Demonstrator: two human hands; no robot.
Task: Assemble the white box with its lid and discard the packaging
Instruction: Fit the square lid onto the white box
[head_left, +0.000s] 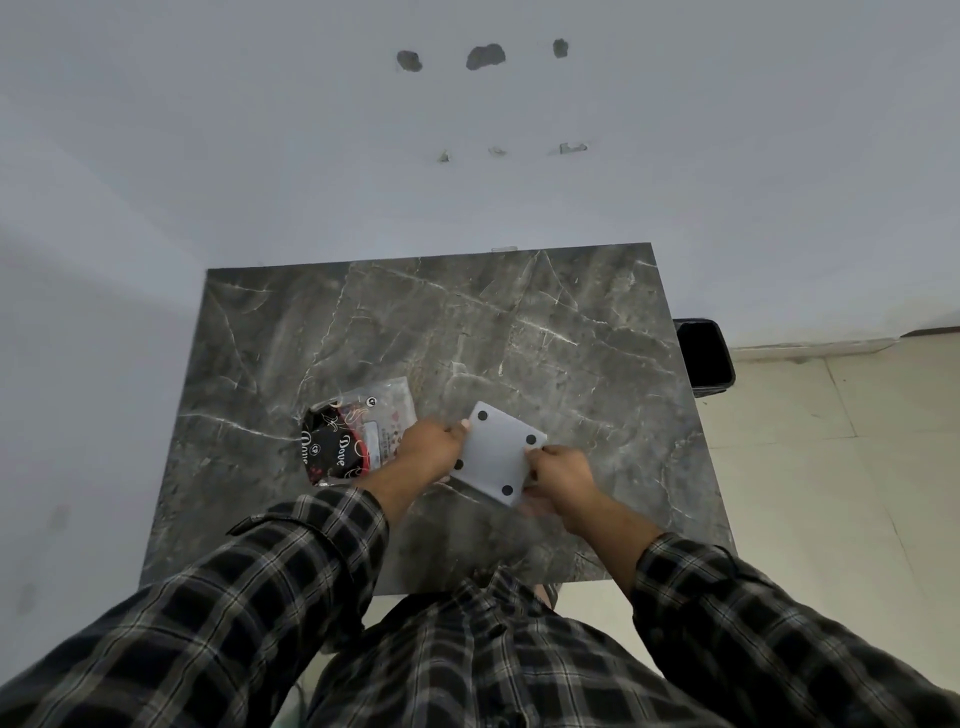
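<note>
Box (497, 454) depth cannot be judged: only one flat white face shows, square, marked with four black dots near its corners, the dot by the left edge partly covered. Whether this face is the lid or the base cannot be told. A pale blur under the near right corner is unclear. Left hand (427, 448) comes in from the lower left, knuckles up, fingers closed on the box's left edge, thumb tip at the far left corner. Right hand (560, 475) comes in from the lower right, fingers pinched on the right edge near the right dot. Both plaid sleeves are cut off by the lower border. The box sits turned diamond-wise over the table (519, 322), near its front middle. A packet (353, 439), clear with black and red print, lies on the table just left of the left hand, partly hidden by it. A black bin (704, 358) stands on the floor at the table's right side, partly hidden by the table.
</note>
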